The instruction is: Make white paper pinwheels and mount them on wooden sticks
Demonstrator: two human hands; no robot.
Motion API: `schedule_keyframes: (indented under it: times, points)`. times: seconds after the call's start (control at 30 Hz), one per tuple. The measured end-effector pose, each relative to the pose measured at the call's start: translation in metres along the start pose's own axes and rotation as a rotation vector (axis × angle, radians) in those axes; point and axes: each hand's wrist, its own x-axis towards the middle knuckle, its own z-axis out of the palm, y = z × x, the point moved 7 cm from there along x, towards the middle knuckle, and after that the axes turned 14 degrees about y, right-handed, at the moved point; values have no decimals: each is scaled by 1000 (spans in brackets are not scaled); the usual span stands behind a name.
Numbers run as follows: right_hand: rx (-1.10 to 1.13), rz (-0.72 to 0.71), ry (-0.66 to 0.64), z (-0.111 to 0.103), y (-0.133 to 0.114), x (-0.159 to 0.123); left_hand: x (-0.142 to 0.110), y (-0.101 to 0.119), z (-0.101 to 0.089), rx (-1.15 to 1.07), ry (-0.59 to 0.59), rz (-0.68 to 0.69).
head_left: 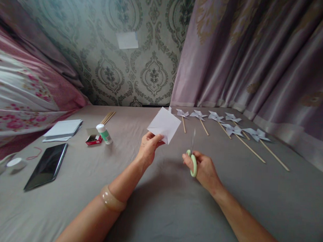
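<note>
My left hand [150,147] pinches the near corner of a white paper square [165,124], holding it up above the cloth. Slits or creases show near the paper's left and lower corners. To its right, my right hand [203,168] grips a pair of scissors [193,164] by the light green handles, blades pointing up and away. The blades look nearly closed and stand apart from the paper. Beyond the hands lie several white paper pinwheels [233,130] on wooden sticks.
On the left are a stack of paper [63,130], a dark tablet [47,166], a small red box [94,139], a glue stick [104,135] and thin wooden sticks [108,117]. A white round cap [16,164] sits near the left edge. Curtains [248,60] hang at the right.
</note>
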Motion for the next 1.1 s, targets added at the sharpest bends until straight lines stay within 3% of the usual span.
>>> schedule_keyframes:
  times: [0.1,0.23,0.47,0.63,0.77,1.1]
  points:
    - [37,20,162,-22,3,15,3,-4,-1,40,-43,-28]
    - [105,78,213,-36,20,32,-2,-12,2,78,-106,-78]
    - [304,138,82,-22,28,31,-9,-19,6,148,-162,-135]
    - [430,202,81,-19,32,29,-10,-23,7,164,-169,-138]
    - [400,215,66,-17,34,28,-10,-24,7,150,-169,-121]
    - [449,69,278,-34,28,35,-28,-37,21,88,-260,-223]
